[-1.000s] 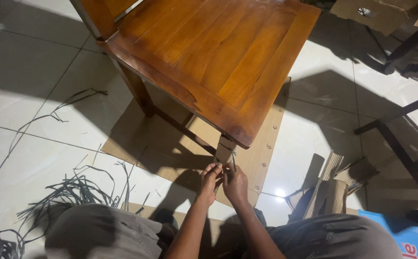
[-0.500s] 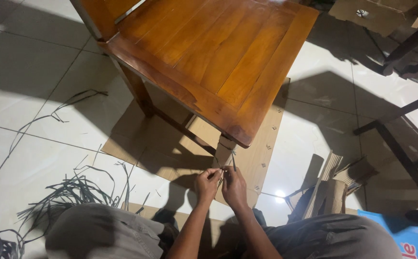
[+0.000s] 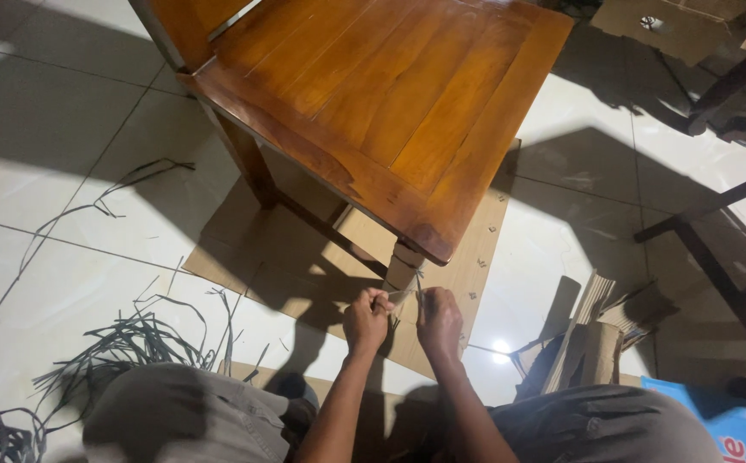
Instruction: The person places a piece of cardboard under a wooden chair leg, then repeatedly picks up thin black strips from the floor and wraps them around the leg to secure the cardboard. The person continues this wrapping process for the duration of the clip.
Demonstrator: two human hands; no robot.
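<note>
While your hands close in at the wrapped front leg (image 3: 403, 270) of the wooden chair (image 3: 390, 111), your left hand (image 3: 367, 321) and right hand (image 3: 440, 321) pinch a thin strip (image 3: 418, 287) between them, just below the seat's near corner. Both sets of fingers are curled narrow: the left grips the strip's loose end, and the right is closed beside it, with the strip rising just past its fingertips, though whether it holds the strip or a small tool cannot be told. Compared with a second ago, your hands sit slightly lower and closer to you, the left now squared up beside the right, which suggests the strip is being drawn taut around the leg.

The leg's covering looks like pale, matte cardboard against the glossy, slatted orange-brown seat. Under your fingers lies a flat cardboard sheet (image 3: 476, 257) on shiny white floor tiles (image 3: 47, 171). Left of your wrists, dark cut strips (image 3: 133, 343) tangle loosely; right of them stand folded cardboard offcuts (image 3: 587, 343) and a blue package (image 3: 724, 424).
</note>
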